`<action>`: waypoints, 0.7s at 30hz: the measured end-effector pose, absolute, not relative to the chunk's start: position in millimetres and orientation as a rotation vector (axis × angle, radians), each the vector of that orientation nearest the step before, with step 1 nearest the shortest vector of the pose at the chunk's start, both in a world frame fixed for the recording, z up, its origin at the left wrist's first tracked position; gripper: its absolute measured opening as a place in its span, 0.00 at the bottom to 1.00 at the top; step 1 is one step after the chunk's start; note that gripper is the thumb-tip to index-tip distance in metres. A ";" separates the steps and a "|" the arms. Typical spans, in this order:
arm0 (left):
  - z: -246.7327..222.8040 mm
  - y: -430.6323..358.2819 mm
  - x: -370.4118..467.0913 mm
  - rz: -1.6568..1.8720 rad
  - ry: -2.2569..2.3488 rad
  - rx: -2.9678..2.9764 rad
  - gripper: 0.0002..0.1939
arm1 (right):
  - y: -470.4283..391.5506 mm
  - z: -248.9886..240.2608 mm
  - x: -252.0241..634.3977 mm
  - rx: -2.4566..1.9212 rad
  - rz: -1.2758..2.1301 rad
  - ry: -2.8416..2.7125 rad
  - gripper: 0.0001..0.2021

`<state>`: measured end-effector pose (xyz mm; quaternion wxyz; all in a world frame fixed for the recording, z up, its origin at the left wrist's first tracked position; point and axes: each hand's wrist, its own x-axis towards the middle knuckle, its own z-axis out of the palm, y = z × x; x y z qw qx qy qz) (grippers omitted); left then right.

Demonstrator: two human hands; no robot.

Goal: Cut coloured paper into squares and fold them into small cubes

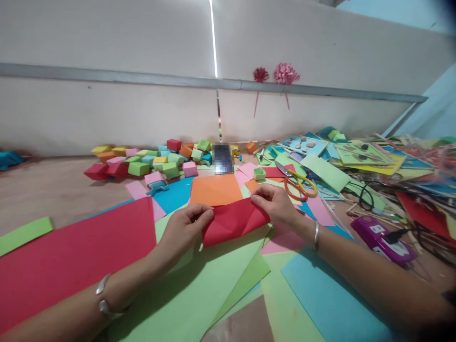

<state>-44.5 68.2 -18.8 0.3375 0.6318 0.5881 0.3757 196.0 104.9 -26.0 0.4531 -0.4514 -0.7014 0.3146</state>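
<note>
A creased piece of red paper (235, 221) is held up between my two hands, above light green sheets (171, 289). My left hand (183, 228) pinches its upper left corner between thumb and fingers. At the upper right corner, my right hand (276, 202) pinches it the same way. The paper hangs slightly bent, with fold lines across its face. Just behind it lies an orange sheet (215, 189). To the left of my left hand a large red sheet (78, 256) is spread out.
Several folded paper cubes (138, 168) are heaped at the back left. Scissors (297, 184) with red and yellow handles lie beyond my right hand. A purple power strip (383, 240) with a plugged-in cord is at the right. Paper flowers (286, 74) hang on the wall rail.
</note>
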 end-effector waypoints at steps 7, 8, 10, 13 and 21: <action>-18.7 75.8 -48.5 0.603 1.607 1.882 0.18 | 109.8 -22.0 201.0 -1.282 0.930 -1.969 0.04; -18.8 76.5 -48.6 0.585 1.601 1.905 0.17 | 109.3 -21.7 200.9 -1.287 0.932 -2.001 0.03; -19.1 77.1 -48.6 0.561 1.590 1.935 0.16 | 108.2 -21.3 200.5 -1.305 0.912 -2.065 0.04; -18.6 76.7 -48.3 0.510 1.579 1.968 0.16 | 107.1 -20.6 199.6 -1.362 0.861 -2.135 0.06; -16.5 78.5 -50.4 0.486 1.621 1.994 0.18 | 107.8 -21.6 197.4 -1.422 0.785 -2.101 0.08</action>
